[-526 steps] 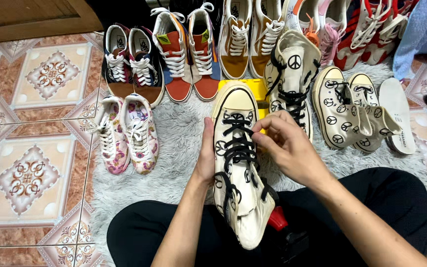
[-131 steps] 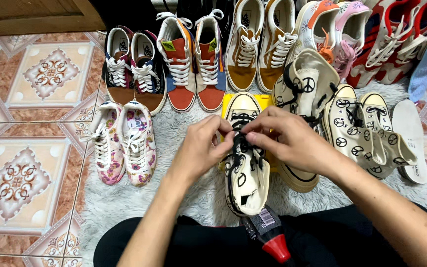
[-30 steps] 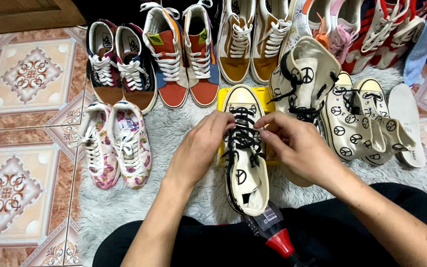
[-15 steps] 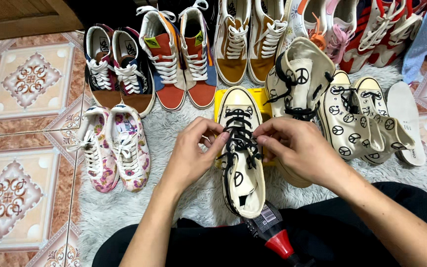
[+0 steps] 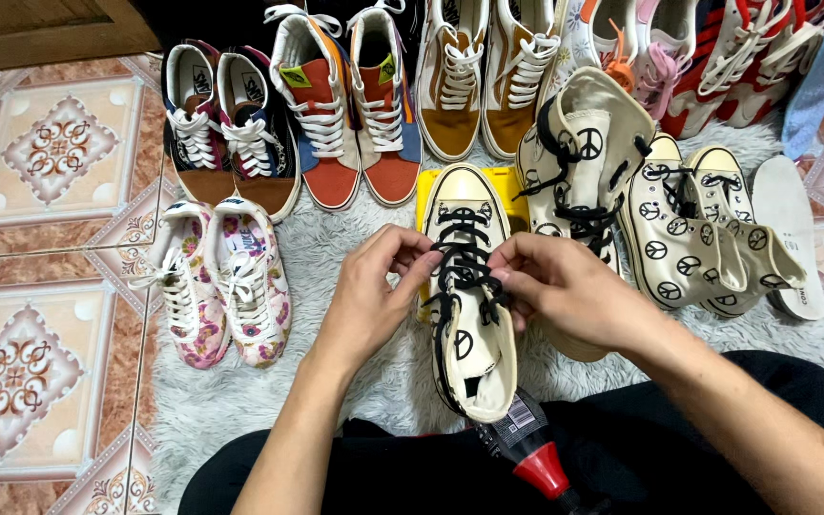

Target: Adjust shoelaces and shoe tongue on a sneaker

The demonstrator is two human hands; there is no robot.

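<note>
A single head-worn camera looks steeply down from close above the person's lap. It faces forward over the rug (image 5: 336, 257), with rows of shoes along the top edge and tiled floor (image 5: 40, 286) at left.

Both forearms are bare with no sleeves in view, and the legs wear black trousers (image 5: 679, 448).

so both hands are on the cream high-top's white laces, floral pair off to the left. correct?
Not quite: the laces are black, not white, as the head view shows. Both the left hand and right hand work them on the cream high-top; the floral pair sits left.
</note>
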